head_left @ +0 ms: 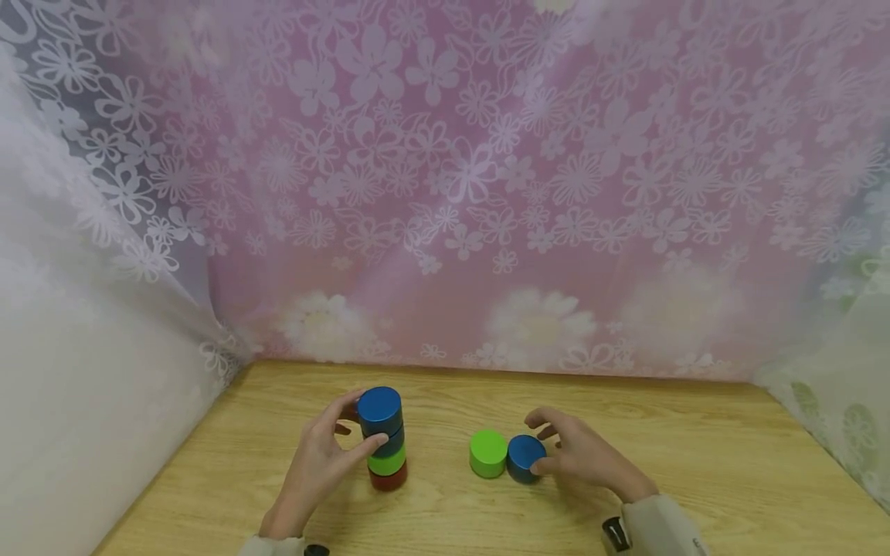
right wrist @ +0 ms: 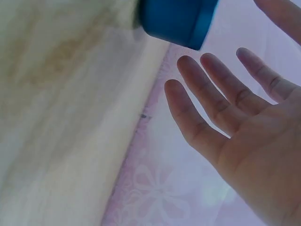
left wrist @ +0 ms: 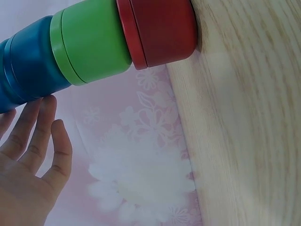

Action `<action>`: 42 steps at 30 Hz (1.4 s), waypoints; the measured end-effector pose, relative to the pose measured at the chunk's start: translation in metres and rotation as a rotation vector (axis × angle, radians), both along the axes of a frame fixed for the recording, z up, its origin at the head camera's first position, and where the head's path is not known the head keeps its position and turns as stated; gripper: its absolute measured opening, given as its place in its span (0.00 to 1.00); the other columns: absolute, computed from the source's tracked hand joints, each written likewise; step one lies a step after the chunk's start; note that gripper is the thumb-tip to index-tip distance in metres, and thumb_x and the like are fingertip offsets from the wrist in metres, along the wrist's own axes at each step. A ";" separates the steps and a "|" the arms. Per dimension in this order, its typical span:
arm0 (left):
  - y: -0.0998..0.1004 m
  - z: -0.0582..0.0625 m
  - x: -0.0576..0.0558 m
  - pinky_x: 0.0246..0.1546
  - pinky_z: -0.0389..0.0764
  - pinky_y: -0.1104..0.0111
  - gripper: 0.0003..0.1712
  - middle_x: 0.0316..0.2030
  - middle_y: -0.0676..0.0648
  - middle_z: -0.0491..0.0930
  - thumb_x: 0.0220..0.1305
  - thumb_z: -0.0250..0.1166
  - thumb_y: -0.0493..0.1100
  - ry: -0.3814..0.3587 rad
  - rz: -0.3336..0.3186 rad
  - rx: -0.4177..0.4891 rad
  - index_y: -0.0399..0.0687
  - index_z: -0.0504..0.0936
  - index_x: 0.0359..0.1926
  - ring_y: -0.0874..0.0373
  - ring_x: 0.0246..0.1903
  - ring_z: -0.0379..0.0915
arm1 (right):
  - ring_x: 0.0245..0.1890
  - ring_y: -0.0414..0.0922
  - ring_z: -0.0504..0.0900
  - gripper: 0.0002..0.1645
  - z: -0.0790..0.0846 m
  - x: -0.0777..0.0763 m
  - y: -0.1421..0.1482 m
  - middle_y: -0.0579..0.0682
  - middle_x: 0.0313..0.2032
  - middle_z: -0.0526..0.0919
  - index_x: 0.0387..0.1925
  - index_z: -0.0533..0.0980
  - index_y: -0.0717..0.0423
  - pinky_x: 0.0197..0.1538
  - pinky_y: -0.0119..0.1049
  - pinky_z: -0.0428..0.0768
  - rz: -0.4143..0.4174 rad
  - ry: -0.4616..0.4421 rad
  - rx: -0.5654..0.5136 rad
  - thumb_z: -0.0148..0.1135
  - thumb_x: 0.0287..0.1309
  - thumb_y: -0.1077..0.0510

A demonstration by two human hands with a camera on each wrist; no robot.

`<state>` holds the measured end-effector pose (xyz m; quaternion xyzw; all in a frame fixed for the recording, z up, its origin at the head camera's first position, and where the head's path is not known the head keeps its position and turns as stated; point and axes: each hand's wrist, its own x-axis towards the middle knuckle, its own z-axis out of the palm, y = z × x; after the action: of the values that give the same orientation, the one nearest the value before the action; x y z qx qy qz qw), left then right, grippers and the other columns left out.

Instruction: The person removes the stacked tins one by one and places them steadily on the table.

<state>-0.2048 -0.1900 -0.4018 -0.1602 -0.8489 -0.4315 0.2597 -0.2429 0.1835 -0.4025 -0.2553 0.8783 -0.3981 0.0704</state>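
Left hand pinches the upper blue tins of a tower on the table; right hand spreads around another blue tin, contact unclear.
An uneven squeeze or sideways nudge could topple the tower off its red bottom tin.

pale beige sleeves, black pieces at both wrists, dark marking on the right.
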 end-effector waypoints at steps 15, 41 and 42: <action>0.000 0.002 0.001 0.36 0.82 0.60 0.40 0.42 0.46 0.85 0.51 0.82 0.40 -0.064 0.004 -0.026 0.40 0.76 0.64 0.53 0.39 0.81 | 0.52 0.64 0.79 0.25 0.017 -0.006 -0.011 0.61 0.55 0.79 0.56 0.74 0.62 0.52 0.61 0.78 -0.051 0.128 -0.069 0.72 0.62 0.57; -0.004 -0.005 -0.004 0.38 0.82 0.57 0.36 0.43 0.46 0.85 0.47 0.84 0.42 -0.220 -0.006 -0.065 0.37 0.80 0.58 0.53 0.40 0.81 | 0.53 0.58 0.80 0.25 0.035 -0.001 -0.041 0.59 0.56 0.79 0.58 0.74 0.62 0.54 0.56 0.79 -0.066 0.175 -0.181 0.72 0.62 0.60; -0.004 -0.005 -0.004 0.39 0.82 0.57 0.35 0.43 0.47 0.85 0.48 0.84 0.42 -0.229 -0.008 -0.061 0.37 0.81 0.57 0.53 0.40 0.81 | 0.53 0.58 0.80 0.25 0.035 -0.001 -0.042 0.59 0.56 0.79 0.58 0.75 0.62 0.54 0.56 0.79 -0.066 0.172 -0.185 0.71 0.62 0.60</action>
<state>-0.2087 -0.1941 -0.4065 -0.1211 -0.8851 -0.4220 0.1542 -0.2443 0.1417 -0.3675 -0.2647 0.8485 -0.4562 -0.0424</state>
